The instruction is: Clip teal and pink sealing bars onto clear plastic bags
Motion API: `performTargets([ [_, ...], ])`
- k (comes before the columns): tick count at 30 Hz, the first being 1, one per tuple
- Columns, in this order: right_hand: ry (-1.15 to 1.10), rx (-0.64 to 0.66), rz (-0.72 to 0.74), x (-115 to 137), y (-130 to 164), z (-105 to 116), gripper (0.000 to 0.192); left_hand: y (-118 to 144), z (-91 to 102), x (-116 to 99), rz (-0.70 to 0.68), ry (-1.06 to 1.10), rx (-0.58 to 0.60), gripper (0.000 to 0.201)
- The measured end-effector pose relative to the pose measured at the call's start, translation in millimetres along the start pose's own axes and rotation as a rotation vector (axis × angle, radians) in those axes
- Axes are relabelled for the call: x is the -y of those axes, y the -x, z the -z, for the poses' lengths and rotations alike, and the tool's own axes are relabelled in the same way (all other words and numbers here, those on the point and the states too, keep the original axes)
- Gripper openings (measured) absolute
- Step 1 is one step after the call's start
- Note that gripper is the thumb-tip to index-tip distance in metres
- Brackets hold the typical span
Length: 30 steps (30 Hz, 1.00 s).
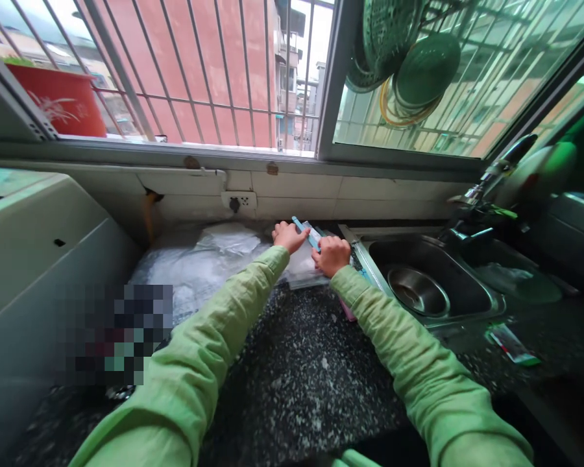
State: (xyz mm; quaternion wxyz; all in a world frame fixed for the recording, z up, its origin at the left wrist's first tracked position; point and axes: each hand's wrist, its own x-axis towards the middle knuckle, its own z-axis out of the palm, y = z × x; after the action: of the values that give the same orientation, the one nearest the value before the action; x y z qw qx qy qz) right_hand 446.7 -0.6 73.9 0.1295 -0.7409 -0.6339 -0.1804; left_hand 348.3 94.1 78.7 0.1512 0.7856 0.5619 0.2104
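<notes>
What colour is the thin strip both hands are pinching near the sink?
Light blue: the thin plastic strip, seen from the head camera.

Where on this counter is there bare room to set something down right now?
The speckled dark counter is bare between the two green sleeves, from the plastic sheet toward the near edge. At the back it is crowded: left hand and right hand grip a light blue strip beside the sink, which holds a steel bowl.

bowl [417,290] in sink [472,305] — right of hands
</notes>
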Motion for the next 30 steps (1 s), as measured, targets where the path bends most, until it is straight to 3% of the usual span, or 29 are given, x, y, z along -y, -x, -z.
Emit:
performTargets([
  [12,-0.227,-0.291,0.083,43,73,24,0.011,89,42.6,43,-0.070,0.124,-0.142,0.034],
  [16,-0.281,-0.378,0.153,60,95,27,0.010,116,46.0,65,-0.110,0.215,-0.215,0.028],
  [22,-0.353,-0.391,0.248,83,120,26,0.009,153,49.9,97,-0.127,0.353,-0.317,0.023],
  [30,-0.462,-0.387,0.392,91,136,16,0.008,185,42.9,126,-0.066,0.594,-0.347,0.023],
])
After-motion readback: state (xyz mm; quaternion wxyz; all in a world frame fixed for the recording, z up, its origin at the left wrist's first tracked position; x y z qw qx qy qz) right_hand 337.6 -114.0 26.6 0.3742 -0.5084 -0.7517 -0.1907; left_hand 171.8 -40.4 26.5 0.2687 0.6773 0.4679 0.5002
